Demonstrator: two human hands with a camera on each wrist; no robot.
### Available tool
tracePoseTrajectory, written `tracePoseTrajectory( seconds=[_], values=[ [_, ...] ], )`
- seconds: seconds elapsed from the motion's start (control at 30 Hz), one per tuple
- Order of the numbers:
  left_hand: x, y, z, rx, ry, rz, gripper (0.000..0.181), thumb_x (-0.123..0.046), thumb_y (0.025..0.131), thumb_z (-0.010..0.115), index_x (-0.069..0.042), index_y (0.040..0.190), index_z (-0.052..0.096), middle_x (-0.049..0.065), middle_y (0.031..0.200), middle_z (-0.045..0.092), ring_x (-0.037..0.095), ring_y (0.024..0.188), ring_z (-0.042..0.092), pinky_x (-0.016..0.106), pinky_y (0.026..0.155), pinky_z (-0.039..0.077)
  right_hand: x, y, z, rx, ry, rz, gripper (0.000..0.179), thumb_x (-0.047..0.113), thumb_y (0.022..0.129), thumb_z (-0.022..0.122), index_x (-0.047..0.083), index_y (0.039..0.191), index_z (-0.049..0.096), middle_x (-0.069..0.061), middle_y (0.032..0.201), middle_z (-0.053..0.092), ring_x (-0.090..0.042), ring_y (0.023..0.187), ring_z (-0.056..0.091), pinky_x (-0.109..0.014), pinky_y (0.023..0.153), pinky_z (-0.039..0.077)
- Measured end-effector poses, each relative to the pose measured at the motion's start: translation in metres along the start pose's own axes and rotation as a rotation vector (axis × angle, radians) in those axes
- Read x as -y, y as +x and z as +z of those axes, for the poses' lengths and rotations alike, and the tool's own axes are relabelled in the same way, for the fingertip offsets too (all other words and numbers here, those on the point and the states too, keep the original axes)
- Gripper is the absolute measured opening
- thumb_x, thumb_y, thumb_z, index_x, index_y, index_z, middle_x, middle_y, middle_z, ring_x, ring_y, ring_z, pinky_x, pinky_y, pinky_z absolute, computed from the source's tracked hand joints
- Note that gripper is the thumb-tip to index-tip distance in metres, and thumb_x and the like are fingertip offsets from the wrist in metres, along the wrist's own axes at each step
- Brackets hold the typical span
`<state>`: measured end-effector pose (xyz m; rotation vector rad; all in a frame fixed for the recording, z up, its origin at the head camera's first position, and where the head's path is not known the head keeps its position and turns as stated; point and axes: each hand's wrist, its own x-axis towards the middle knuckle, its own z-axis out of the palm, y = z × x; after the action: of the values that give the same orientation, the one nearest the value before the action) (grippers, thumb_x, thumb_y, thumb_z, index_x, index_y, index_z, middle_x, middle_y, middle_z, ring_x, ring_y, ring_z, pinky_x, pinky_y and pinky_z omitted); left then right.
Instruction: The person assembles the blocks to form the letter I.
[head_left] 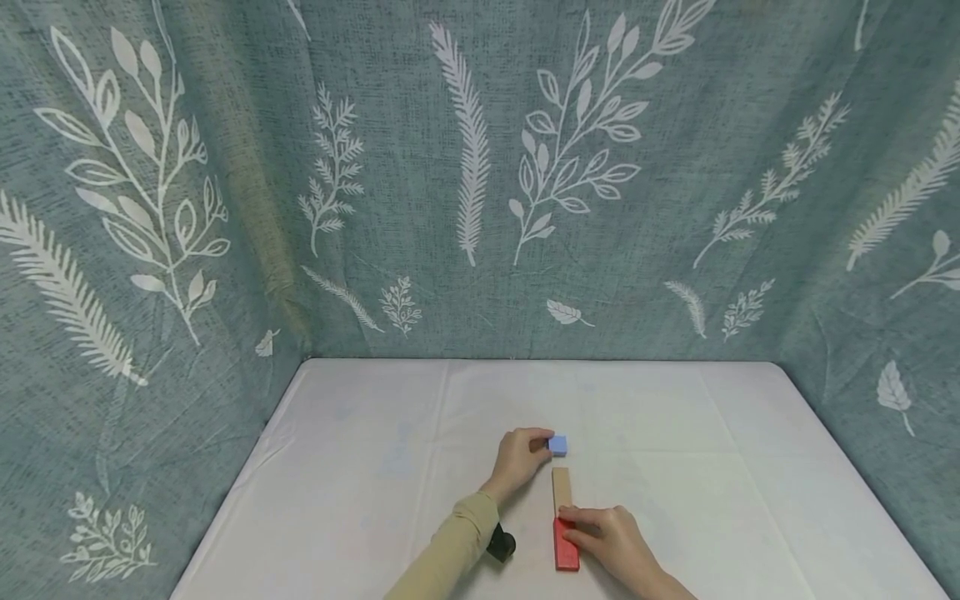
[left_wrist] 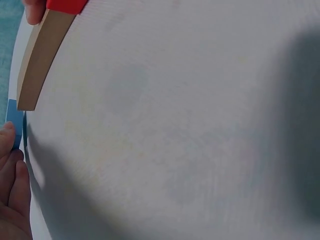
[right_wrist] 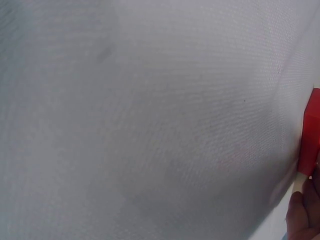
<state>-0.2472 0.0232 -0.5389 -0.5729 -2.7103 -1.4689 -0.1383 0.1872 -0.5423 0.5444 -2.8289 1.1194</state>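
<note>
Toward the middle of the white table, my left hand (head_left: 517,460) pinches a small blue block (head_left: 558,446) between thumb and fingers. Nearer to me lies a straight line of two long blocks, a plain wooden one (head_left: 561,490) and a red one (head_left: 567,557), end to end. My right hand (head_left: 613,540) grips the red block from the right, close to where it meets the wood. In the left wrist view the blue block (left_wrist: 15,116) sits by the wooden block's (left_wrist: 46,57) far end. Fingers hide part of the red block (right_wrist: 311,132) in the right wrist view.
A black device (head_left: 501,544) with a round part shows beside the left sleeve (head_left: 450,546). White cloth covers the table (head_left: 345,467). Green leaf-patterned curtains (head_left: 420,167) enclose its back and sides.
</note>
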Motion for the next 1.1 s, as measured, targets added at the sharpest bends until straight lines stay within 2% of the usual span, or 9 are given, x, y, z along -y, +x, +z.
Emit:
tracePoseTrajectory(
  seconds=[0.27,0.7,1.1],
  values=[
    [-0.0012,-0.0023,0.0025,0.005,-0.011,0.007,0.027,0.004,0.080,0.068,0.004,0.107,0.069,0.019,0.107,0.070,0.030,0.101,0.068,0.039,0.087,0.056,0.0001,0.0006,-0.0009,0.023,0.022,0.018,0.026,0.019,0.081,0.073,0.009,0.105,0.074,-0.002,0.104,0.073,-0.018,0.101,0.068,-0.032,0.080,0.059],
    [-0.0034,-0.0045,0.0040,0.004,0.028,0.012,0.027,0.003,0.081,0.068,0.003,0.107,0.069,0.018,0.107,0.070,0.028,0.102,0.068,0.038,0.087,0.056,0.0003,-0.0003,-0.0014,0.013,0.017,0.012,0.026,0.020,0.081,0.074,0.010,0.104,0.074,-0.002,0.105,0.073,-0.018,0.100,0.069,-0.032,0.079,0.059],
    [-0.0043,-0.0052,0.0054,-0.005,0.033,-0.007,0.027,0.003,0.081,0.068,0.003,0.108,0.069,0.017,0.108,0.070,0.027,0.102,0.068,0.038,0.087,0.056,0.0003,-0.0017,-0.0010,-0.005,0.003,0.001,0.024,0.018,0.080,0.075,0.011,0.103,0.075,-0.001,0.103,0.074,-0.015,0.099,0.069,-0.025,0.079,0.059]
  ],
)
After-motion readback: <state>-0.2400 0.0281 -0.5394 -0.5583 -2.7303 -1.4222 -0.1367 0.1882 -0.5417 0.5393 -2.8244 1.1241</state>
